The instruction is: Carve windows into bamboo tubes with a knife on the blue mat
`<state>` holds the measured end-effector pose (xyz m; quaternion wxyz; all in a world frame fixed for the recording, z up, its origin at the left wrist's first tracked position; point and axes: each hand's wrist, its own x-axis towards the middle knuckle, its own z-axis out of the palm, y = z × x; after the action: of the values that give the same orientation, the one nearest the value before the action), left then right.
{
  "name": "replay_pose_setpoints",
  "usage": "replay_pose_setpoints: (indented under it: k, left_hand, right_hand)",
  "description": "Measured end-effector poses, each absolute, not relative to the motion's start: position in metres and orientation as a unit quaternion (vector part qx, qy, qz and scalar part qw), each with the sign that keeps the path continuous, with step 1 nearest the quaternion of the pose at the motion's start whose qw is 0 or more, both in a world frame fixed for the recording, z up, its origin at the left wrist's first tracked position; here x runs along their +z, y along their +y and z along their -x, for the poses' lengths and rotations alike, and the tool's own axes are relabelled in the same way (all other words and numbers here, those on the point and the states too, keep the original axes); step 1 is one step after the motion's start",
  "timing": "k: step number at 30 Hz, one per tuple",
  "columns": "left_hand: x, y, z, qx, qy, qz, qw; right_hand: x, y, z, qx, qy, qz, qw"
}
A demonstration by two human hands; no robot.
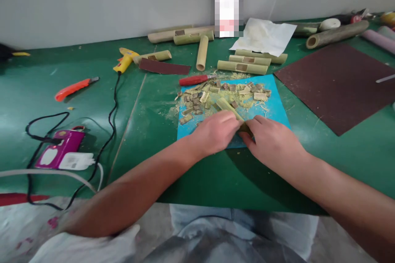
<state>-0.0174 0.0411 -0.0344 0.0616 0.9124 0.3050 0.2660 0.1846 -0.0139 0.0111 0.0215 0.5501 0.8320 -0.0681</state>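
Note:
A short bamboo tube [228,107] slants over the blue sheet [280,109], its far end pointing up and left. My right hand [273,137] is closed around its near end, thumb underneath. My left hand [217,131] is closed against the tube's middle, knuckles up; its fingertips are hidden, so anything small pinched in them does not show. Small bamboo chips [196,100] and pale dust cover much of the sheet. A red-handled tool [194,80] lies at the sheet's far left corner, its metal end among the shavings.
Several notched bamboo tubes [247,67] lie beyond the sheet, near white paper [262,35]. Dark sandpaper [339,90] is at right, a narrower strip [165,67] at left. Leftward are an orange utility knife [75,88], a yellow corded tool [125,61] and a purple power strip [60,148].

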Motion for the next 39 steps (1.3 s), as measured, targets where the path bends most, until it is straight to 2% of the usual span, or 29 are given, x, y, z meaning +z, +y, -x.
replay_pose_setpoints:
  k: [2,5,9,13,17,21,26,29,33,37,39]
  left_hand:
    - [-0.0339,0.0413,0.0171,0.293,0.291,-0.909,0.056]
    - [-0.0329,0.0396,0.0171,0.321,0.378,-0.868,0.033]
    - [-0.0331,0.0356,0.015,0.249,0.306,-0.916,0.074]
    - [-0.0338,0.0384,0.0154,0.307,0.364,-0.879,0.043]
    - [-0.034,0.0394,0.0158,0.245,0.328,-0.91,0.07]
    - [-0.034,0.0445,0.0189,0.319,0.378,-0.868,0.049]
    - [-0.0339,0.0429,0.0164,0.276,0.305,-0.907,0.092]
    - [-0.0343,0.0419,0.0151,0.326,0.365,-0.87,0.064]
    - [-0.0349,0.0403,0.0138,0.259,0.309,-0.912,0.072]
    - [-0.0339,0.0409,0.0154,0.325,0.361,-0.873,0.033]
    - [-0.0334,0.0404,0.0159,0.286,0.328,-0.899,0.053]
  right_hand:
    - [0.012,-0.014,-0.1844,-0.07,0.83,-0.553,0.023]
    - [0.0125,-0.014,-0.1843,-0.071,0.827,-0.558,0.02]
    - [0.0118,-0.0139,-0.1849,-0.069,0.831,-0.552,0.021]
    - [0.0122,-0.0142,-0.184,-0.064,0.824,-0.562,0.033]
    - [0.0146,-0.0169,-0.1816,-0.035,0.832,-0.552,0.046]
    - [0.0166,-0.0197,-0.1806,0.009,0.841,-0.538,0.049]
    - [0.0156,-0.0209,-0.1821,0.032,0.854,-0.518,0.043]
    - [0.0153,-0.0209,-0.1821,0.03,0.852,-0.519,0.052]
    - [0.0161,-0.0202,-0.1814,0.03,0.855,-0.515,0.059]
    - [0.0169,-0.0192,-0.1816,0.02,0.848,-0.525,0.073]
    - [0.0166,-0.0189,-0.1818,0.022,0.852,-0.519,0.069]
